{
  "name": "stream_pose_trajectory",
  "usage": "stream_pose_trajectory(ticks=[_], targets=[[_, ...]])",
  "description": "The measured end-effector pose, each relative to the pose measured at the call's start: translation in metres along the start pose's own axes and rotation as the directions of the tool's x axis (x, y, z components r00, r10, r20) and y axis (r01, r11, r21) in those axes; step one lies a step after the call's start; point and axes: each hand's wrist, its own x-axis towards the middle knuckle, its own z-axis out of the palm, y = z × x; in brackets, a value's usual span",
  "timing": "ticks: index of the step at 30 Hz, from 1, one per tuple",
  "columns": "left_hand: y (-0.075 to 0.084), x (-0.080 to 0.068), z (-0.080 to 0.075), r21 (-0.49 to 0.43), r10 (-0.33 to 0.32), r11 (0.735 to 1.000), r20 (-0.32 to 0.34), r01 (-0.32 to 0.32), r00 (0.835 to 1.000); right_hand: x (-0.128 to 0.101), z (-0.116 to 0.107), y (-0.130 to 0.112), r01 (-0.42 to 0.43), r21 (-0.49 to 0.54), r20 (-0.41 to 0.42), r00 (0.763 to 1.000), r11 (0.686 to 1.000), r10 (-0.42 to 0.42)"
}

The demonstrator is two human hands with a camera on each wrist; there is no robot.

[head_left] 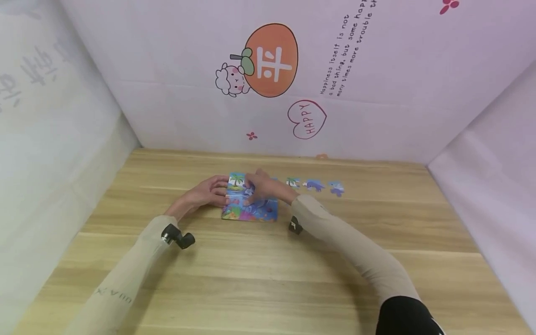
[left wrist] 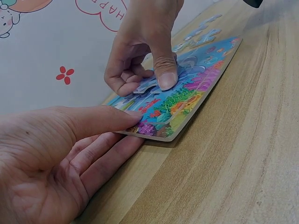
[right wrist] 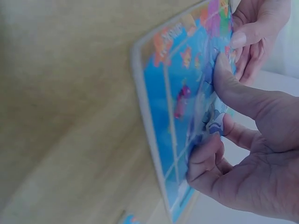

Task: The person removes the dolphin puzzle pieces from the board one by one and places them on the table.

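Note:
A colourful sea-themed puzzle board lies flat on the wooden table. My right hand hovers over the board's middle and pinches a pale blue puzzle piece between thumb and curled fingers, pressing it onto the picture. In the right wrist view the same piece sits under my thumb against the board. My left hand rests at the board's left edge with straight fingers. Its thumb lies on the board's near corner.
Three loose puzzle pieces lie in a row right of the board. Pink printed walls close the table at the back and on both sides. Bare wood stretches in front of the board.

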Motion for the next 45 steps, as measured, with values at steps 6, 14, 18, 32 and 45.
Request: stream_pose_trajectory(ticks=[6, 14, 18, 32, 45], targets=[[-0.001, -0.001, -0.002, -0.01, -0.003, 1.0, 0.001, 0.003, 1.0, 0.005, 0.0, -0.007, -0.041, -0.053, 0.004, 0.999, 0.998, 0.041], [-0.002, 0.001, -0.003, 0.013, -0.007, 1.0, 0.001, 0.006, 1.0, 0.001, 0.001, -0.013, -0.062, -0.058, -0.019, 0.998, 0.996, 0.061], [-0.001, 0.001, -0.003, 0.016, -0.012, 1.0, 0.005, 0.012, 1.0, -0.003, 0.002, -0.014, -0.064, -0.067, -0.059, 0.996, 0.996, 0.06], [-0.002, -0.001, -0.002, -0.011, 0.006, 1.0, 0.018, -0.006, 1.0, -0.012, 0.014, 0.005, 0.09, 0.016, -0.143, 0.986, 0.996, -0.087], [-0.001, -0.001, -0.003, 0.023, 0.005, 1.0, 0.002, -0.005, 1.0, -0.025, 0.011, 0.021, 0.172, 0.258, -0.198, 0.973, 0.951, -0.122]])
